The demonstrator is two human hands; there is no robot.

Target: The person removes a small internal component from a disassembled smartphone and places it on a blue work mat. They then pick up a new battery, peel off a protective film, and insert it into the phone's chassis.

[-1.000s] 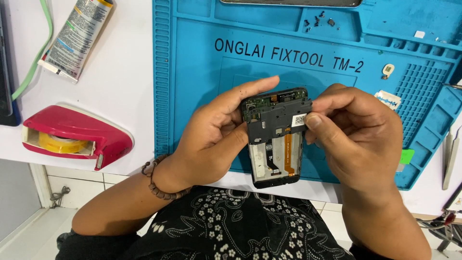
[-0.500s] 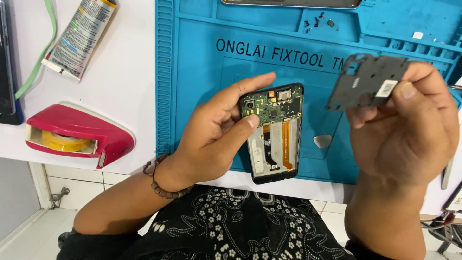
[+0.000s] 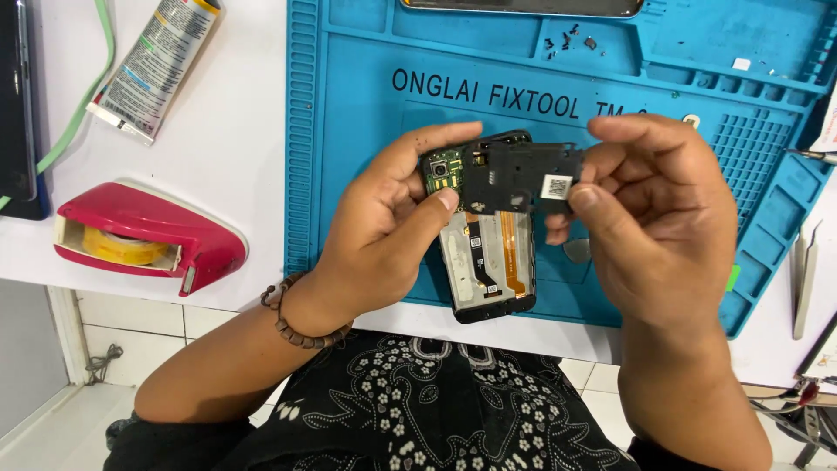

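Note:
My left hand [image 3: 384, 222] grips an opened phone [image 3: 488, 262] by its left edge, back cover off, with a green circuit board at the top and orange flex cables down the middle. My right hand [image 3: 654, 209] pinches a black plastic cover plate [image 3: 519, 177] with a small white sticker, holding it just over the phone's upper part. Both are held above the near part of a blue repair mat [image 3: 366, 105].
A red tape dispenser [image 3: 144, 235] sits at the left on the white table. A glue tube [image 3: 157, 65] lies at the upper left beside a green cable. Tiny screws [image 3: 567, 41] rest in a mat tray. Metal tweezers [image 3: 806, 279] lie at the right edge.
The right hand lifted the black cover plate off the phone, swung it up to the right, and has now brought it back over the phone's top. The left hand kept hold of the phone.

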